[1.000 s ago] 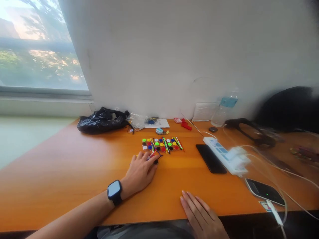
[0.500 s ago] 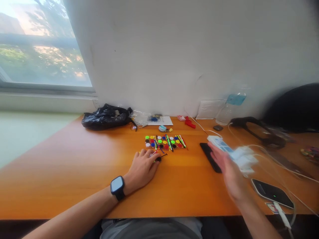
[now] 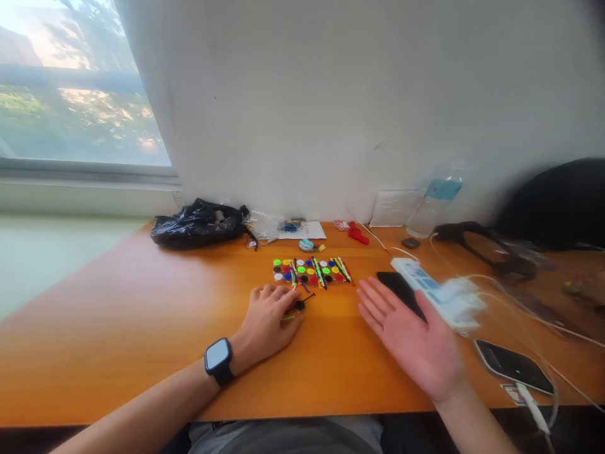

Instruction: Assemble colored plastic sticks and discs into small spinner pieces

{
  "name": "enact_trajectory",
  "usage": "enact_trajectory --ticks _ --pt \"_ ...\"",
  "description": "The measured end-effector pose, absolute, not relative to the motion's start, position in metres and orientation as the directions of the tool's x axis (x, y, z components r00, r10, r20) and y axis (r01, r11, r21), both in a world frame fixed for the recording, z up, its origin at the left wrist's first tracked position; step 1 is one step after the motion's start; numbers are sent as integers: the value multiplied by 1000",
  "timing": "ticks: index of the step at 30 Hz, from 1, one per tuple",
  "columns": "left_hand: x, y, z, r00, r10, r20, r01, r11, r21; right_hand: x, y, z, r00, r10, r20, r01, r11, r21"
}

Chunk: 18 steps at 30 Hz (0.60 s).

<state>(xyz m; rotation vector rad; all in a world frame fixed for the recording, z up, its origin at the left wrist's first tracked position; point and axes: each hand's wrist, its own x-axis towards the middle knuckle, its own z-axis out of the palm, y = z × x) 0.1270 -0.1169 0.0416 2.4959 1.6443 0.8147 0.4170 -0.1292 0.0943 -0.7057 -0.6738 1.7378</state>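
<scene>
My left hand (image 3: 271, 323), with a watch (image 3: 218, 360) on its wrist, rests palm down on the table, fingers slightly bent and apart. Between its thumb and index finger lie a black disc (image 3: 299, 305) and a thin yellow piece (image 3: 288, 318); what is under the palm is hidden. Just beyond the fingertips, coloured button-like discs (image 3: 311, 272) lie in rows, with bundles of thin coloured sticks (image 3: 318, 272) between them. On the right, my right hand (image 3: 416, 337) is turned palm up, fingers stretched out, holding nothing. It partly covers a black phone-like slab (image 3: 401, 290).
A power strip (image 3: 428, 287) with white plugs and cables lies beyond my right hand, near a charging device (image 3: 513, 366). Along the wall are a black plastic bag (image 3: 196, 224), a tape measure-like round item (image 3: 306, 245), a red object (image 3: 358, 234) and a clear bottle (image 3: 435, 205).
My right hand has turned from edge-on to palm up and come left, its fingers now spread out. The left hand has hardly moved; a yellow piece shows by its thumb.
</scene>
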Motion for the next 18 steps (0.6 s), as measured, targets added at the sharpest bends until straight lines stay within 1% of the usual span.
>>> enact_trajectory --ticks 2,5,9,14,18 --pt "127 -117 42 298 867 399 842 -436 318 415 -132 94 -238 966 -106 -592 -231 -772" --pt "127 -117 43 302 869 392 841 -436 321 409 -141 100 -254 967 -19 -491 -146 -859" --pt "127 -117 43 302 870 389 844 -434 316 399 -162 118 -271 959 87 -240 21 -970" --pt "127 -117 43 299 871 391 842 -433 321 389 -193 138 -377 905 196 -16 206 -978" --pt "127 -118 44 295 875 385 842 -428 327 387 -204 144 -352 909 224 109 277 -955"
